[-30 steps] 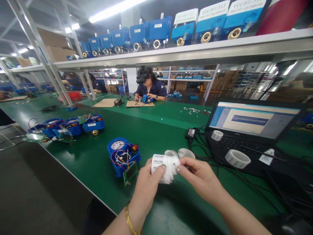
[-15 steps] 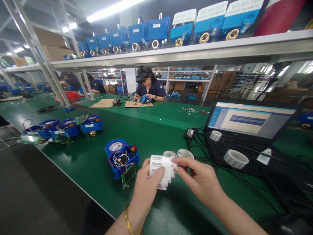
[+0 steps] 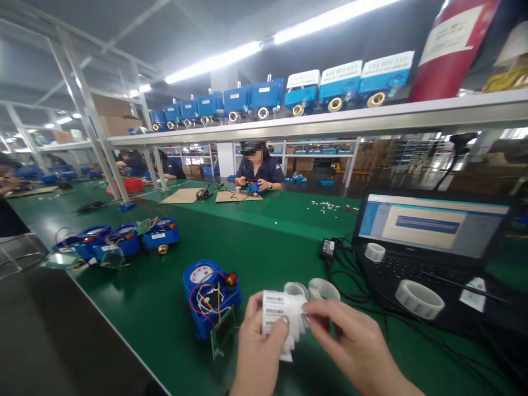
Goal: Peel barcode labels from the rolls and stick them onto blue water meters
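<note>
My left hand [image 3: 259,352] grips a folded strip of white barcode labels [image 3: 277,314], thumb pressed on its front. My right hand [image 3: 355,346] pinches the right edge of the same strip with thumb and forefinger. Just left of my hands lies an open blue water meter [image 3: 211,294] with red, yellow and blue wires and a small green circuit board hanging at its front. Two white label rolls [image 3: 317,289] stand on the green table right behind the strip.
An open laptop [image 3: 429,242] with label rolls [image 3: 418,298] on its keyboard and black cables [image 3: 342,258] is at right. More blue meters [image 3: 119,240] lie at left near the table edge. A person works across the table [image 3: 258,165]; a shelf [image 3: 313,118] holds blue meters.
The view has tilted upward, so my hands and the label strip sit lower in the frame. My right fingers have shifted along the strip's edge; the grip is unchanged.
</note>
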`<state>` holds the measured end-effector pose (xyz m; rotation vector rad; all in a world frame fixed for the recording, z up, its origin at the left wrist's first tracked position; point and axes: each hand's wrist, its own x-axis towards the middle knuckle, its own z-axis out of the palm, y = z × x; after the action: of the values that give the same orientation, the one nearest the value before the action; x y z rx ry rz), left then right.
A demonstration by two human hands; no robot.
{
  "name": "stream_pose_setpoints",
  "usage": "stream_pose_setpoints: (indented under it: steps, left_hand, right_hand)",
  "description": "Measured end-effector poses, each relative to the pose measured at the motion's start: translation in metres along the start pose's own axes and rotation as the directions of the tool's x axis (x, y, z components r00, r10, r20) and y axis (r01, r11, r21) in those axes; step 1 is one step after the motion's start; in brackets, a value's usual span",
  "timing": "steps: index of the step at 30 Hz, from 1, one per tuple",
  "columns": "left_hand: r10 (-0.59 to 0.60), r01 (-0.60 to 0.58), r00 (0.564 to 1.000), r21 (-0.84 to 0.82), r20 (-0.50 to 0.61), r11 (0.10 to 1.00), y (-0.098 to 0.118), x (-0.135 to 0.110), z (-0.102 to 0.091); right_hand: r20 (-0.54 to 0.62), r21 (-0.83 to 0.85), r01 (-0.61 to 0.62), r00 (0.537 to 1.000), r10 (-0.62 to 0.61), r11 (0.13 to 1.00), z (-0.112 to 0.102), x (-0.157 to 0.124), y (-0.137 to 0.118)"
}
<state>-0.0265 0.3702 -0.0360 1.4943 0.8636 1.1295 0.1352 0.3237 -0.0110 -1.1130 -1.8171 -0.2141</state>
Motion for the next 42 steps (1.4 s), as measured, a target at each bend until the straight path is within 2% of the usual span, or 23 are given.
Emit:
stream_pose_setpoints:
  steps: [3, 6, 8, 10, 13, 15, 18, 20, 23, 26, 28, 31, 32, 34, 36, 38, 40, 42]
  left_hand:
    - [-0.039, 0.037, 0.998, -0.042, -0.041, 0.998, 0.003, -0.002, 0.004]
    - [-0.084, 0.075, 0.994, -0.119, -0.073, 0.99, 0.003, -0.003, 0.01]
    - [-0.098, 0.085, 0.992, -0.15, -0.082, 0.985, 0.0, -0.003, 0.013]
    - [-0.116, 0.097, 0.989, -0.187, -0.092, 0.977, -0.005, -0.003, 0.016]
    - [-0.203, 0.168, 0.977, -0.342, -0.07, 0.925, -0.008, -0.002, 0.02]
    - [-0.272, 0.223, 0.962, -0.475, -0.036, 0.851, -0.006, -0.002, 0.022]
    - [-0.316, 0.251, 0.949, -0.584, -0.01, 0.772, 0.002, -0.003, 0.024]
    - [-0.331, 0.25, 0.943, -0.619, -0.017, 0.744, 0.007, -0.003, 0.023]
    - [-0.369, 0.213, 0.924, -0.669, -0.099, 0.712, 0.012, 0.0, 0.022]
    - [-0.396, 0.187, 0.909, -0.723, -0.13, 0.665, 0.012, 0.003, 0.021]
    - [-0.414, 0.208, 0.907, -0.771, -0.078, 0.601, 0.012, 0.004, 0.023]
    - [-0.5, 0.289, 0.866, -0.816, -0.001, 0.502, 0.015, 0.006, 0.025]
    - [-0.535, 0.321, 0.845, -0.817, 0.019, 0.479, 0.017, 0.008, 0.026]
    - [-0.57, 0.372, 0.82, -0.812, 0.059, 0.45, 0.02, 0.011, 0.028]
    - [-0.55, 0.414, 0.824, -0.804, 0.133, 0.427, 0.018, 0.013, 0.029]
    - [-0.535, 0.464, 0.821, -0.777, 0.198, 0.426, 0.012, 0.012, 0.03]
    - [-0.552, 0.509, 0.805, -0.73, 0.216, 0.457, 0.001, 0.006, 0.028]
    - [-0.527, 0.524, 0.82, -0.662, 0.222, 0.536, -0.009, -0.006, 0.022]
  right_hand:
    - [0.033, -0.1, 0.146, 0.989, -0.143, 0.984, -0.002, -0.005, 0.007]
    - [0.055, -0.196, 0.293, 0.956, -0.288, 0.936, -0.003, -0.008, 0.014]
    - [0.048, -0.248, 0.333, 0.942, -0.332, 0.91, -0.002, -0.007, 0.017]
    - [0.007, -0.278, 0.314, 0.946, -0.325, 0.908, 0.0, -0.006, 0.018]
    - [-0.036, -0.245, 0.244, 0.965, -0.261, 0.938, 0.005, -0.005, 0.013]
    - [0.008, -0.155, 0.182, 0.983, -0.183, 0.971, 0.008, -0.005, 0.005]
    - [0.092, -0.024, 0.023, 0.995, -0.021, 0.999, 0.011, -0.007, -0.006]
    - [0.098, 0.017, -0.109, 0.989, 0.107, 0.994, 0.012, -0.007, -0.009]
    - [0.031, 0.087, -0.289, 0.957, 0.288, 0.953, 0.01, -0.005, -0.004]
    - [-0.042, 0.227, -0.397, 0.908, 0.417, 0.889, 0.004, -0.001, 0.0]
    - [0.012, 0.345, -0.456, 0.876, 0.482, 0.821, 0.002, 0.0, -0.002]
    - [0.229, 0.42, -0.561, 0.826, 0.515, 0.713, 0.007, -0.001, -0.013]
    - [0.279, 0.408, -0.582, 0.813, 0.511, 0.704, 0.011, -0.002, -0.017]
    - [0.295, 0.363, -0.579, 0.815, 0.499, 0.73, 0.019, -0.004, -0.02]
    - [0.242, 0.332, -0.541, 0.84, 0.485, 0.773, 0.023, -0.004, -0.014]
    - [0.165, 0.307, -0.521, 0.853, 0.494, 0.797, 0.014, 0.0, 0.002]
    - [0.039, 0.223, -0.538, 0.838, 0.544, 0.813, -0.009, 0.008, 0.027]
    - [-0.165, 0.01, -0.602, 0.787, 0.595, 0.799, -0.042, 0.016, 0.056]
